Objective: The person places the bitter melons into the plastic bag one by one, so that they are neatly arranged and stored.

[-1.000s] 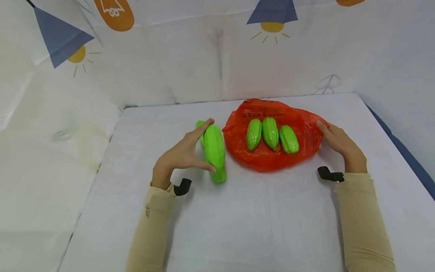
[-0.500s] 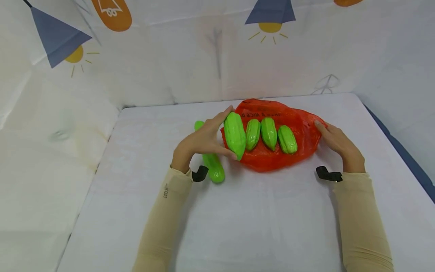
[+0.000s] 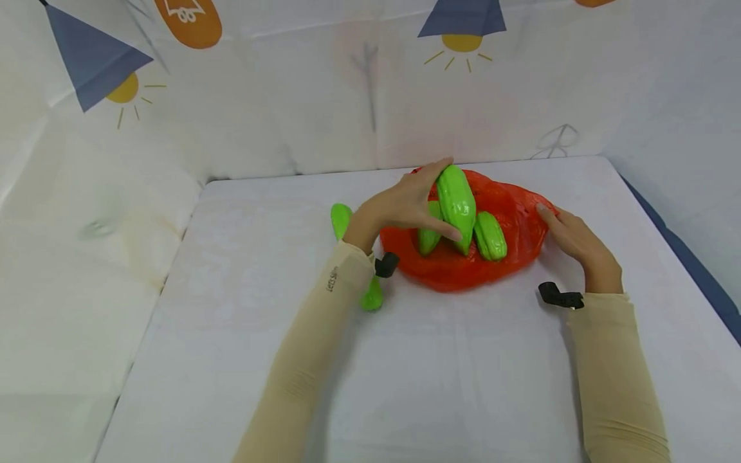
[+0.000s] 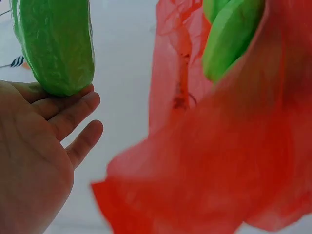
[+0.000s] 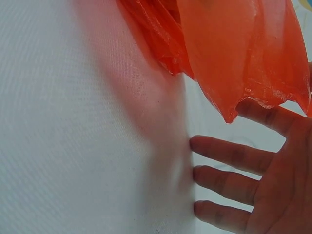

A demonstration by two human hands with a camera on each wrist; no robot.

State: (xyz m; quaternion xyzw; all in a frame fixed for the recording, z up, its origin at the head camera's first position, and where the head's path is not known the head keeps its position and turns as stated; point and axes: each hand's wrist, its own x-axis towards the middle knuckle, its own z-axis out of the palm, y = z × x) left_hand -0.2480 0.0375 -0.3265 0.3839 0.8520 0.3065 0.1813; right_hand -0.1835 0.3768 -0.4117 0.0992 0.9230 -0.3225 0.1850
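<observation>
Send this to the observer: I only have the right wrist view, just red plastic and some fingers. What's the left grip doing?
Observer: In the head view, the left grip holds a ridged green piece.
Operator: Any others like it?
Observer: At least two other green pieces show against the red bag, one on each side of the held one.
Operator: Anything outside the bag?
Observer: A green shape lies on the table, partly hidden by the left arm.
</observation>
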